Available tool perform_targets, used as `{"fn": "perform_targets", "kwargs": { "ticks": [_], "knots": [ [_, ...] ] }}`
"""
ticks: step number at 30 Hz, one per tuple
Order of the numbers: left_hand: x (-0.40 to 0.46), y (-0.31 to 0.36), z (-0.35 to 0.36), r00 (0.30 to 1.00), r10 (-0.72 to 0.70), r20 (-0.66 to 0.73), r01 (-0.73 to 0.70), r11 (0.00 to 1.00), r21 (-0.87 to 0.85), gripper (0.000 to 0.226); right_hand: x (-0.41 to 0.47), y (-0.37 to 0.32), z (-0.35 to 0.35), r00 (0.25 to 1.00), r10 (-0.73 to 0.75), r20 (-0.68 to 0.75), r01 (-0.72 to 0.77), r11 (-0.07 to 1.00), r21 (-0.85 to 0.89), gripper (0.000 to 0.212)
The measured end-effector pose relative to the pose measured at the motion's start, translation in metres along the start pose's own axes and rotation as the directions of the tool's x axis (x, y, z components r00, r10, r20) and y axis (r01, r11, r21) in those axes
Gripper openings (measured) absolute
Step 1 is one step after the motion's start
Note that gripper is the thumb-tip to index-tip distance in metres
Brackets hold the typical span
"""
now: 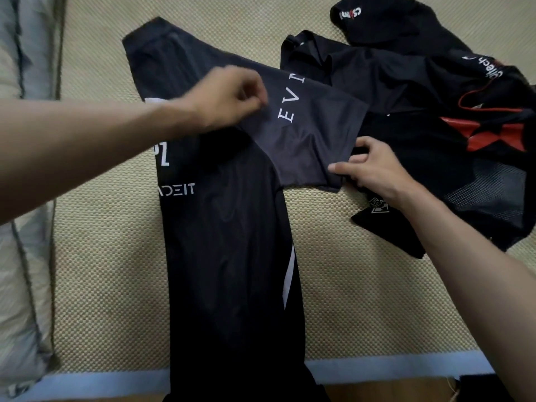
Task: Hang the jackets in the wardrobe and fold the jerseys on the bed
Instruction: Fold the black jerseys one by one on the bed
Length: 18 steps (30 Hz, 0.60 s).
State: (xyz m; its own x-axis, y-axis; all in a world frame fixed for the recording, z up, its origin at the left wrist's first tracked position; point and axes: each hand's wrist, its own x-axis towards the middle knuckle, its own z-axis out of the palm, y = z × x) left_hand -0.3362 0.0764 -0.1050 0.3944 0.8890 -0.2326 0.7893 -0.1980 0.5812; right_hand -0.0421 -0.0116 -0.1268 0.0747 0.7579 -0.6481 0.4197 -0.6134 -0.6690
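Observation:
A black jersey (232,242) with white lettering lies lengthwise on the bed, partly folded into a narrow strip. Its grey sleeve (304,134), printed with white letters, stretches to the right. My left hand (229,97) pinches the sleeve's fabric near the shoulder. My right hand (374,169) grips the sleeve's hem at its right edge. A heap of other black garments (420,91) with red and white markings lies at the upper right, touching the sleeve's end.
The bed is covered by a beige woven mat (116,285) with a pale blue border (377,367) along the near edge. A grey quilt (20,285) lies bunched on the left. Wooden floor (391,393) shows below the bed.

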Motion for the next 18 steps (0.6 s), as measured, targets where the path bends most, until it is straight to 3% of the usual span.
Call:
{"fn": "perform_targets", "kwargs": {
  "ticks": [3,6,9,12,14,18],
  "knots": [
    [-0.018,0.018,0.028,0.987,0.068,0.145,-0.07,0.998,0.008,0.012,0.006,0.007,-0.001,0.989,0.022,-0.143,-0.017,0.999,0.039,0.048],
    [-0.032,0.019,0.047,0.976,0.046,0.213,-0.053,0.998,0.026,0.012,0.007,0.011,0.006,0.975,0.043,-0.217,-0.043,0.999,0.004,0.054],
    [-0.049,0.013,0.057,0.974,-0.011,0.225,0.003,0.999,0.039,0.013,0.0,0.011,0.012,0.982,0.01,-0.186,-0.027,0.996,-0.089,0.073],
    [-0.071,0.016,0.067,0.98,-0.085,0.182,0.099,0.992,-0.074,0.013,-0.007,0.016,0.017,0.992,0.001,-0.124,-0.026,0.979,-0.2,0.082],
    [-0.09,0.023,0.074,0.977,-0.108,0.183,0.136,0.98,-0.147,0.012,-0.009,0.021,0.02,0.986,-0.003,-0.168,-0.03,0.98,-0.196,0.082],
    [-0.134,0.03,0.089,0.952,-0.136,0.275,0.178,0.975,-0.135,0.009,-0.022,0.024,0.022,0.971,-0.008,-0.239,-0.048,0.972,-0.23,0.085]
  ]
}}
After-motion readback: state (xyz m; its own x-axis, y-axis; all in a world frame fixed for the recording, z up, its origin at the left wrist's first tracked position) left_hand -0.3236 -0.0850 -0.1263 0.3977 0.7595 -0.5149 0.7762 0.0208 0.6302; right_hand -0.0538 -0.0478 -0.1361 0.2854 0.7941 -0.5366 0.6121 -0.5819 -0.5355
